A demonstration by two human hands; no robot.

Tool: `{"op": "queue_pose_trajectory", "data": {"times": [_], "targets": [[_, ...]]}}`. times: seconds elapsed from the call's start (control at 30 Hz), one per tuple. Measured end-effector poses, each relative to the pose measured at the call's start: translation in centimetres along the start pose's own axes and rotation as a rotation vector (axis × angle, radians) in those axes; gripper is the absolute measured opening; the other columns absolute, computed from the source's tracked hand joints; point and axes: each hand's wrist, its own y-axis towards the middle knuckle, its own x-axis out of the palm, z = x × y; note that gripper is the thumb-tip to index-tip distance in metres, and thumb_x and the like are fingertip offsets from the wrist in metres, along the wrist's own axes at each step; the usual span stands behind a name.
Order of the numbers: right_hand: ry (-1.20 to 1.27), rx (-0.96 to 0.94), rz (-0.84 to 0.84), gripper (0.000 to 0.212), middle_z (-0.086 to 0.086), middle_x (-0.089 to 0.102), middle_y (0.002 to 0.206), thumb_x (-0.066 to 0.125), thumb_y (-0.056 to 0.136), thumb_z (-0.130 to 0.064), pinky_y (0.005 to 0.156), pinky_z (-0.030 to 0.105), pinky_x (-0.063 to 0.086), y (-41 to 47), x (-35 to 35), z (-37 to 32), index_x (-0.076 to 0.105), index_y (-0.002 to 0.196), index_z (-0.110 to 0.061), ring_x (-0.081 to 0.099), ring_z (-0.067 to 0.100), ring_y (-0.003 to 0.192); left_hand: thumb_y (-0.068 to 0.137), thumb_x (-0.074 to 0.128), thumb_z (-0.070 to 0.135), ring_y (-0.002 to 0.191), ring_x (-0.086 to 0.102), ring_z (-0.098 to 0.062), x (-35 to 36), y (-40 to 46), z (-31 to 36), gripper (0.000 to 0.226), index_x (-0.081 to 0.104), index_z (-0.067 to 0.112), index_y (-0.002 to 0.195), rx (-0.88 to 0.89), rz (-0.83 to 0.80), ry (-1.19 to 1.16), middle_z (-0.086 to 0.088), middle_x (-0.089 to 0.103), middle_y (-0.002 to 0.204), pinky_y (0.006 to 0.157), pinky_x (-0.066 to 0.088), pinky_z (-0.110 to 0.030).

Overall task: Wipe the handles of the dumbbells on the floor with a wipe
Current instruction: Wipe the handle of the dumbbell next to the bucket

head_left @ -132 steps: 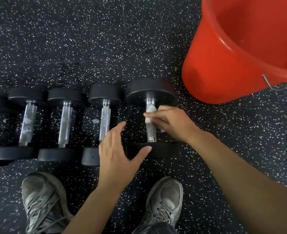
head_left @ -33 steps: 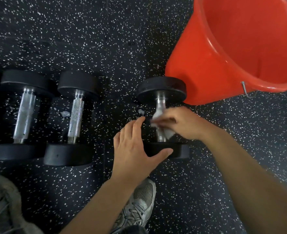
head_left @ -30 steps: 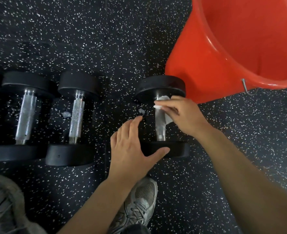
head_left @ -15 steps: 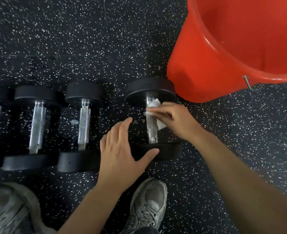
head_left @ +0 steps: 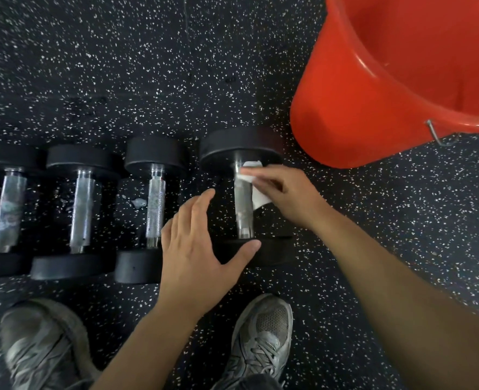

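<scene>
A white crumpled wipe (head_left: 253,190) is pinched in the right hand (head_left: 284,197) and pressed against the upper part of the knurled metal handle (head_left: 243,204) of the rightmost black round-headed dumbbell (head_left: 241,147). The fingers of that hand are curled over the wipe, with the fingertips (head_left: 245,173) reaching across the bar near the far head; how far the wipe wraps round the bar cannot be told, since it is mostly hidden under the hand. The left hand (head_left: 201,254) is held flat with fingers straight and together, thumb spread out to the right. Its thumb tip is laid on the near head (head_left: 272,251) of the same dumbbell, and its fingers lie just left of the handle.

To the left of the left hand, three more black dumbbells with silver handles are lined up side by side: a nearest one (head_left: 155,209), a middle one (head_left: 81,212) and a far-left one (head_left: 9,212), partly cut by the frame edge. A small pale scrap (head_left: 139,203) is seen on the floor beside the nearest handle. Beyond the right hand a large red plastic bucket (head_left: 353,108) with a wire bail is standing on the black speckled rubber floor (head_left: 120,66). Two grey laced sneakers, one (head_left: 40,344) and another (head_left: 261,336), are planted below the hands.
</scene>
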Motion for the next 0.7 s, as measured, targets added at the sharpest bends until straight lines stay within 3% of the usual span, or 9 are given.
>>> {"op": "queue_pose_trajectory", "data": {"times": [0.13,0.2,0.3,0.33,0.37,0.47,0.53,0.6,0.7], "targets": [[-0.053,-0.017,-0.048,0.036,-0.021,0.062,0.105,0.055,0.104,-0.028,0.079,0.026,0.048,-0.2,2.1,0.5,0.061,0.137,-0.043,0.058,0.000,0.092,0.079,0.055,0.080,0.146,0.035,-0.014,-0.4,-0.1,-0.8,0.098,0.025,0.028,0.157,0.009,-0.010,0.021,0.007,0.040,0.155,0.121,0.016,-0.035],[-0.008,-0.038,-0.189,0.034,-0.024,0.060,0.097,0.058,0.103,-0.027,0.079,0.020,0.046,-1.0,2.2,0.1,0.064,0.133,-0.041,0.058,-0.001,0.088,0.079,0.056,0.079,0.143,0.038,-0.015,-0.8,-0.3,-1.7,0.097,0.025,0.029,0.157,-0.008,-0.009,0.010,0.007,0.042,0.152,0.122,0.022,-0.041],[0.058,0.018,-0.483,0.030,-0.041,0.059,0.091,0.062,0.100,-0.020,0.080,0.009,0.043,-1.4,1.4,-0.9,0.071,0.126,-0.032,0.058,-0.015,0.090,0.080,0.057,0.077,0.142,0.040,-0.015,-1.6,-0.4,-3.0,0.096,0.025,0.029,0.156,-0.004,-0.006,0.024,0.007,0.043,0.150,0.121,0.028,-0.047],[0.046,0.013,-0.504,0.030,-0.041,0.060,0.090,0.063,0.099,-0.019,0.079,0.008,0.042,-1.2,1.2,-1.3,0.072,0.125,-0.031,0.058,-0.016,0.090,0.080,0.057,0.077,0.142,0.040,-0.016,-1.8,-0.4,-3.3,0.095,0.026,0.028,0.156,0.004,-0.007,0.036,0.007,0.043,0.150,0.121,0.027,-0.046],[0.032,-0.004,-0.457,0.030,-0.036,0.062,0.090,0.063,0.099,-0.021,0.079,0.009,0.042,-0.8,1.1,-1.7,0.072,0.125,-0.031,0.058,-0.016,0.090,0.081,0.056,0.076,0.142,0.041,-0.016,-2.0,-0.3,-3.5,0.095,0.026,0.027,0.156,0.016,-0.008,0.049,0.006,0.043,0.150,0.121,0.026,-0.044],[-0.010,-0.063,-0.094,0.031,-0.033,0.057,0.088,0.061,0.101,-0.024,0.076,0.007,0.039,0.4,1.5,-1.7,0.069,0.129,-0.032,0.054,-0.019,0.087,0.084,0.055,0.076,0.142,0.041,-0.017,-2.3,-0.2,-3.7,0.093,0.027,0.024,0.156,0.037,-0.019,0.077,0.004,0.043,0.151,0.120,0.025,-0.042],[-0.074,-0.081,-0.003,0.032,-0.033,0.053,0.089,0.058,0.103,-0.024,0.075,0.008,0.037,0.7,2.1,-1.4,0.067,0.133,-0.034,0.051,-0.021,0.087,0.085,0.054,0.076,0.143,0.040,-0.018,-2.4,-0.3,-3.8,0.092,0.027,0.024,0.157,0.031,-0.029,0.077,0.004,0.041,0.152,0.121,0.024,-0.043],[-0.075,-0.062,-0.074,0.035,-0.031,0.053,0.094,0.057,0.103,-0.021,0.078,0.007,0.036,0.4,2.7,-1.2,0.065,0.134,-0.035,0.051,-0.019,0.089,0.086,0.053,0.075,0.143,0.040,-0.018,-2.4,-0.5,-4.2,0.092,0.026,0.024,0.157,0.031,-0.035,0.077,0.003,0.041,0.152,0.121,0.026,-0.045],[-0.062,-0.022,-0.339,0.034,-0.031,0.058,0.099,0.060,0.101,-0.021,0.091,0.010,0.037,-0.2,2.2,-0.9,0.068,0.129,-0.038,0.055,-0.015,0.097,0.084,0.053,0.075,0.141,0.043,-0.018,-2.6,-0.7,-4.9,0.092,0.027,0.025,0.156,0.017,-0.034,0.064,0.004,0.042,0.151,0.119,0.028,-0.044]]}}
